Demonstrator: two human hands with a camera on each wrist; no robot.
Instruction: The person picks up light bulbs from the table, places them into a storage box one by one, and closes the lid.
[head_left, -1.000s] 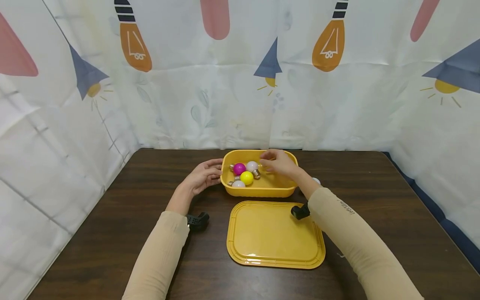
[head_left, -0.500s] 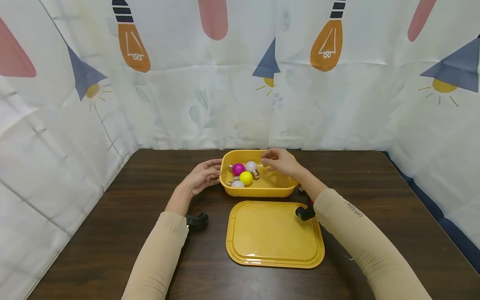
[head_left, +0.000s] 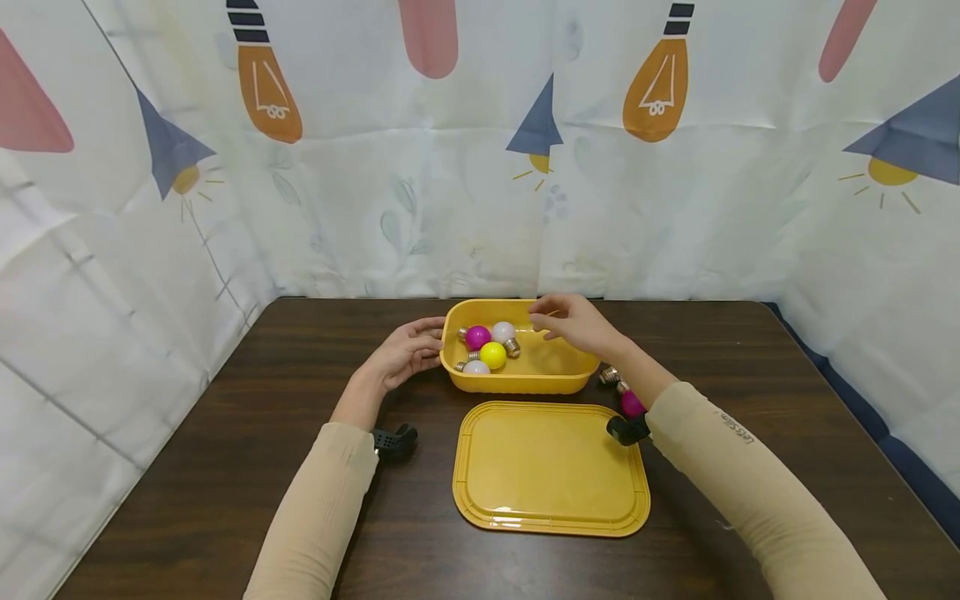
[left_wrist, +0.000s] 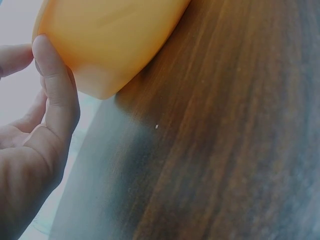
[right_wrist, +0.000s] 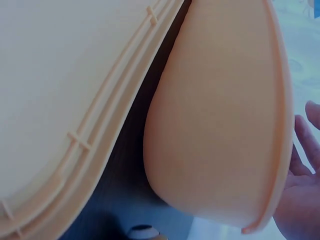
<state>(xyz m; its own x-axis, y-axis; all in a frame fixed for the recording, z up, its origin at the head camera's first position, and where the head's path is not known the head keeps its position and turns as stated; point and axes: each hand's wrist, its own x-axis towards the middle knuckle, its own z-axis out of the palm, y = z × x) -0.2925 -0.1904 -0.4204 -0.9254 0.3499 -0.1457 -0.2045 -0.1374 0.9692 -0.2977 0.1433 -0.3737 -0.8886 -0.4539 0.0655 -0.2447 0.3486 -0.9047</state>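
The yellow box (head_left: 517,385), bulbs (head_left: 493,356) lying in its left half, is found on the desk (head_left: 187,483) beyond the tray (head_left: 551,471). Its rim is touched by the relaxed left grip (head_left: 405,352), presumably for steadying. The right grip (head_left: 573,325), loosely bent, nothing seen held, is poised over the right half, apparently for reach.
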